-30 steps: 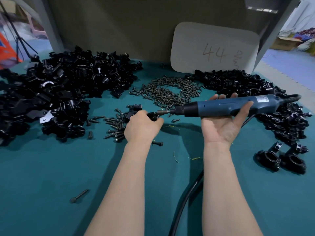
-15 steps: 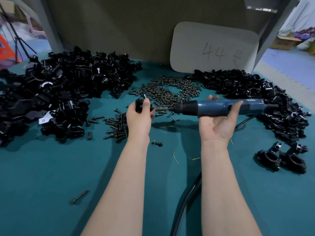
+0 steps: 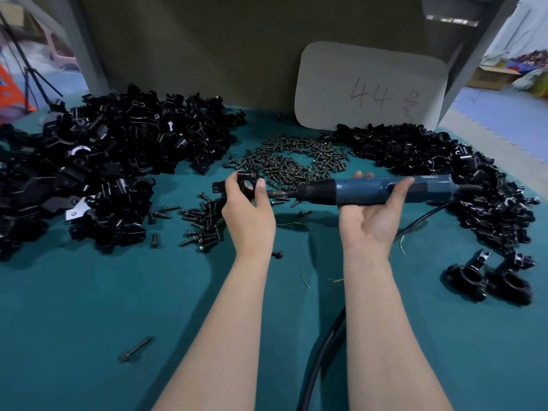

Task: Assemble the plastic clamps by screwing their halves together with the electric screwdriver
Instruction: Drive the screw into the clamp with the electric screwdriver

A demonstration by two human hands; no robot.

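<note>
My left hand (image 3: 248, 215) grips a black plastic clamp (image 3: 246, 185) above the teal table, its round hole facing me. My right hand (image 3: 369, 216) lies palm up under the blue electric screwdriver (image 3: 376, 191), thumb curled over the barrel. The screwdriver points left and its bit (image 3: 277, 193) reaches the clamp's right side by my left thumb. Two finished clamps (image 3: 486, 280) lie at the right.
Large heaps of black clamp halves lie at the left (image 3: 98, 170) and the back right (image 3: 462, 179). Screws are piled at the back centre (image 3: 293, 161) and near my left hand (image 3: 201, 223). One long screw (image 3: 135, 349) lies near me. The screwdriver's black cable (image 3: 323, 348) runs between my forearms.
My left hand has lifted the clamp and turned it so its hole shows. The screwdriver has shifted slightly left with its bit kept against the clamp.
</note>
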